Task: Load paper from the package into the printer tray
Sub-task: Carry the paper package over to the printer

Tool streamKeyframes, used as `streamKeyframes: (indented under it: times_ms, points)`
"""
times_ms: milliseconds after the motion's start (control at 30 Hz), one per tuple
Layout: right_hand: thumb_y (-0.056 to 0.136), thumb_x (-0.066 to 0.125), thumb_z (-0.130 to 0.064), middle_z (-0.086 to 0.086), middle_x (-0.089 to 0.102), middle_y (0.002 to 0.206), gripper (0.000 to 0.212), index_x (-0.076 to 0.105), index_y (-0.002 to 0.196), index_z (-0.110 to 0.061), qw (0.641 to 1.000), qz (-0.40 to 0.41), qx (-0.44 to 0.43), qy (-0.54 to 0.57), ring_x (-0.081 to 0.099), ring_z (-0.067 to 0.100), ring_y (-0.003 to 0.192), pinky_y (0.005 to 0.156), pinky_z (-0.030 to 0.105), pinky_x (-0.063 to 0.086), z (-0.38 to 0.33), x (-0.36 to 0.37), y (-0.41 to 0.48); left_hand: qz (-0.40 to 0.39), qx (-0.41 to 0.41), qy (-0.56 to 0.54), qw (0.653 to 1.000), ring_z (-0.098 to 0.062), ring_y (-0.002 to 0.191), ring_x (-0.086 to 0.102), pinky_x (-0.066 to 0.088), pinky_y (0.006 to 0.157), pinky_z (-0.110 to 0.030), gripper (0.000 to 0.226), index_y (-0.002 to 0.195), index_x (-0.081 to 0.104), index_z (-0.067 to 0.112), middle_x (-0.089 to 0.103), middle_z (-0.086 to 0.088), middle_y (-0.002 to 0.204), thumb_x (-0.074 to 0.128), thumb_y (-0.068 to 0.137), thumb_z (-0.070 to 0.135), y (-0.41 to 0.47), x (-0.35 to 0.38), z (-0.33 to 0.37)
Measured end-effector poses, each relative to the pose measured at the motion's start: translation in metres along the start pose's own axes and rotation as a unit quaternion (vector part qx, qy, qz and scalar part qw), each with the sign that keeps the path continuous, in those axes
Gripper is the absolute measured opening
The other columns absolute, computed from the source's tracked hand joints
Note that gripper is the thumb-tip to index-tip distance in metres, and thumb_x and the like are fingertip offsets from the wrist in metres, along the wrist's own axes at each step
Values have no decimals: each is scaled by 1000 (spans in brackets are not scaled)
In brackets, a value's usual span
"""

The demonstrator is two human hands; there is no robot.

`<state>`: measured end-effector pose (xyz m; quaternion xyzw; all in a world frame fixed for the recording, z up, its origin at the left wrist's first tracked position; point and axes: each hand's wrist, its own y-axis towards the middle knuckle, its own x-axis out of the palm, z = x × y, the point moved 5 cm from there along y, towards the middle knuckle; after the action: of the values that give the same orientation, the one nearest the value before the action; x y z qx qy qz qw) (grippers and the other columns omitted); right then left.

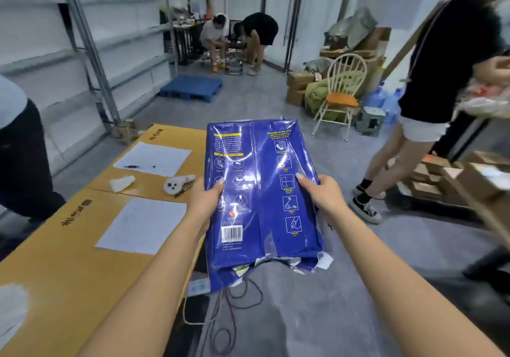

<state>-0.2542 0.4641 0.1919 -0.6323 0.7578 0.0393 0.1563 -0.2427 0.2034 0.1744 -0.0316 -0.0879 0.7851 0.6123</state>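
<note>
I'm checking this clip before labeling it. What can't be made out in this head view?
- Printer and tray: not in view.
- Paper inside the blue package: hidden by the wrapper; only the torn near end shows.
- Left hand and right hand: fingers hidden beneath the package.
- Small print and barcode: too small to read.
- Passer-by on the right: blurred, cut off by the frame edge.

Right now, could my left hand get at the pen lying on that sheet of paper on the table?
Probably not yet: the left hand is gripping the blue paper package. The pen lies uncovered farther up the table, so you'd need to let go first.
</note>
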Motion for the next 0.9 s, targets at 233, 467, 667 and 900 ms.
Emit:
streamKeyframes:
  times_ms: [233, 467, 667, 900]
  points:
    - [84, 66, -38, 2, 73, 80, 33, 70, 93, -7, 996, 80, 30, 34, 69, 17, 68, 64, 26, 58, 51, -165, -89, -107, -4, 48, 993, -31, 89, 68, 55, 85, -47, 22, 110, 62, 12, 69, -15, 111, 59, 89, 18, -81, 144, -16]
    - [91, 36, -56, 10, 67, 108, 62, 67, 106, -5, 965, 240, 88, 63, 63, 28, 98, 89, 36, 49, 93, -310, -189, -221, 8, 64, 973, -13, 65, 60, 47, 57, -28, 18, 107, 59, 13, 66, -2, 85, 58, 90, 16, -182, 276, -22]
    - [89, 45, -55, 8, 73, 105, 46, 69, 100, -16, 929, 335, 101, 117, 69, 28, 99, 95, 49, 51, 128, -391, -272, -343, 4, 78, 936, -16, 64, 61, 48, 54, -28, 19, 108, 58, 8, 66, -11, 94, 57, 91, 16, -254, 368, -28]
    - [86, 49, -49, 17, 74, 99, 47, 70, 90, -7, 848, 506, 128, 89, 70, 34, 93, 89, 53, 53, 156, -452, -381, -496, 4, 88, 864, -29, 88, 66, 56, 80, -44, 27, 115, 56, 6, 67, -14, 112, 58, 91, 18, -348, 456, -39]
